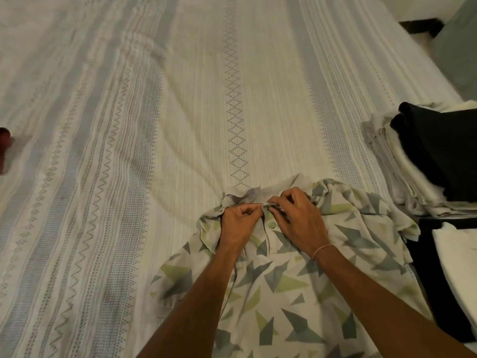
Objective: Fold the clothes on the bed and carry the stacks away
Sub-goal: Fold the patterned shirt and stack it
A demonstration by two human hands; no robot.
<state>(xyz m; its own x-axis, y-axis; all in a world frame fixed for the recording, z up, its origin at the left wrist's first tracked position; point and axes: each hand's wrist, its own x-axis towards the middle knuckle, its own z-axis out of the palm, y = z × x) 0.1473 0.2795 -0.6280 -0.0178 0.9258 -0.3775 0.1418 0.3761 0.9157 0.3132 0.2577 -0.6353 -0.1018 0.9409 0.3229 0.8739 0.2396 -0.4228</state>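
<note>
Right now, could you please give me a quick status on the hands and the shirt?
Both hands, left hand and right hand, pinching the patterned shirt at its collar. Shirt unfolded on the bed. Folded stack to the right, clear of it.

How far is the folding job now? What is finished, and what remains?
Done: a stack of folded white and black clothes sits at the bed's right edge. In hand: the left hand and right hand pinch the collar of the white shirt with grey-green triangles, which lies unfolded. Left: folding it, the red item at far left, and carrying the stacks away.
</note>
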